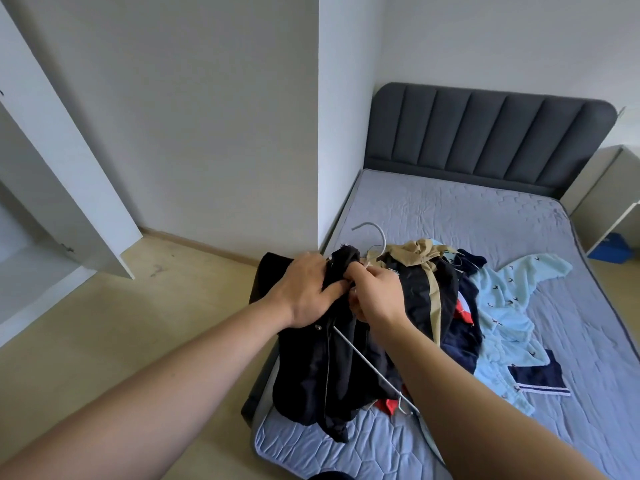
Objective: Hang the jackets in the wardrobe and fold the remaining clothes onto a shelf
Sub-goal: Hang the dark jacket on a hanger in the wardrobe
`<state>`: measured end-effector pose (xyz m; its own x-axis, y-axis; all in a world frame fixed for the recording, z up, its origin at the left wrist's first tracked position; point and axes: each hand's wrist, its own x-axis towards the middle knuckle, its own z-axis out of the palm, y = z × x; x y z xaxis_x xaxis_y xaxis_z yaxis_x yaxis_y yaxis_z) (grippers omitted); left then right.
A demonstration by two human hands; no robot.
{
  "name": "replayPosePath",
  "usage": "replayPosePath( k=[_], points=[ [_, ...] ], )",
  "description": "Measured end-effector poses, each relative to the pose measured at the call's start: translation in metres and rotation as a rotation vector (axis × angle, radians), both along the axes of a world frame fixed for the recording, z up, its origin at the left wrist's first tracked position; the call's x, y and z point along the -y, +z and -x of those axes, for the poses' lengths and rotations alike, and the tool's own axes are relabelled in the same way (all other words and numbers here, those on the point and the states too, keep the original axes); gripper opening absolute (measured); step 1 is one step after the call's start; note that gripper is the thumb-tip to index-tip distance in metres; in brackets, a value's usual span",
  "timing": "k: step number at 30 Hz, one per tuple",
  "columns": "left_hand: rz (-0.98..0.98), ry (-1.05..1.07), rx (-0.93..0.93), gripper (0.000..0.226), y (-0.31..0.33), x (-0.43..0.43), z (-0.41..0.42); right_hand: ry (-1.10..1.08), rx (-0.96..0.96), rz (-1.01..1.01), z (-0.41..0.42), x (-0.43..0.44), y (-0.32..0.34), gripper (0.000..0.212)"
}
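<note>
Head view: you're at the near left corner of the bed (pixel 450 209), mid-way through getting the black jacket (pixel 325 368) onto a hanger (pixel 367 358). Your hands are close together, both clamped. The left hand (pixel 304 289) grips the bunched collar. The right hand (pixel 375 296) is curled round the hanger's neck, with the hook poking up at 12 o'clock from it. The hanger bar runs out the jacket's front toward 5 o'clock, so I judge that shoulder isn't seated yet. The jacket droops over the bed edge, at 6 o'clock of frame centre.

The pile of clothes (pixel 422 282) sits at 3 o'clock from your hands, and the light blue top (pixel 502 306) is beyond it, unfolded. The open wardrobe door (pixel 69 202) is at 9 o'clock.

Next: work the collar over the hanger arm, then lift and carry it left to the wardrobe.
</note>
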<state>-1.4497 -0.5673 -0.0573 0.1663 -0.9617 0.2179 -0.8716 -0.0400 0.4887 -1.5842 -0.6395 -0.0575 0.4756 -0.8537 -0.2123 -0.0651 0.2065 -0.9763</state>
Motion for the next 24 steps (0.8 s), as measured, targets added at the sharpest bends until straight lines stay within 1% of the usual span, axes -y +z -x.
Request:
replayPosePath(
  k=[2,4,5,6,7,9,11,13,16,17,19,20,22,24],
  points=[
    [0.047,0.005,-0.027,0.045,-0.002,0.003,0.001,0.069,0.078,-0.078,0.006,0.004,0.003,0.026],
    [0.065,0.077,-0.072,0.06,-0.002,0.006,0.003,0.229,0.11,-0.159,0.012,0.009,0.008,0.006],
    [0.083,0.117,-0.093,0.063,-0.001,0.006,0.004,0.318,0.103,-0.191,0.017,0.013,0.008,0.014],
    [0.104,0.149,-0.114,0.063,0.001,0.006,0.005,0.375,0.099,-0.222,0.021,0.017,0.007,0.028],
    [0.129,0.168,-0.123,0.058,0.003,0.007,0.006,0.39,0.115,-0.257,0.025,0.021,0.006,0.04],
    [0.173,0.182,-0.115,0.051,0.007,0.006,0.007,0.364,0.111,-0.291,0.031,0.028,0.0,0.05],
    [0.194,0.188,-0.096,0.053,0.011,0.004,0.009,0.34,0.019,-0.23,0.035,0.032,-0.005,0.048],
    [0.213,0.182,-0.065,0.048,0.015,0.001,0.011,0.321,-0.11,-0.136,0.036,0.035,-0.013,0.044],
    [0.269,0.139,0.014,0.041,0.022,-0.006,0.01,0.318,-0.338,-0.08,0.036,0.037,-0.03,0.038],
    [0.289,0.129,0.04,0.041,0.025,-0.008,0.009,0.364,-0.442,-0.037,0.035,0.036,-0.036,0.03],
    [0.33,0.129,0.08,0.041,0.029,-0.014,0.009,0.526,-0.652,0.037,0.033,0.03,-0.047,0.009],
    [0.356,0.141,0.099,0.039,0.032,-0.017,0.008,0.603,-0.734,0.039,0.033,0.026,-0.052,0.006],
    [0.413,0.169,0.136,0.036,0.037,-0.022,0.004,0.713,-0.86,0.004,0.032,0.018,-0.063,0.015],
    [0.473,0.188,0.173,0.031,0.044,-0.027,-0.002,0.781,-0.906,-0.026,0.03,0.007,-0.069,0.02]
  ],
)
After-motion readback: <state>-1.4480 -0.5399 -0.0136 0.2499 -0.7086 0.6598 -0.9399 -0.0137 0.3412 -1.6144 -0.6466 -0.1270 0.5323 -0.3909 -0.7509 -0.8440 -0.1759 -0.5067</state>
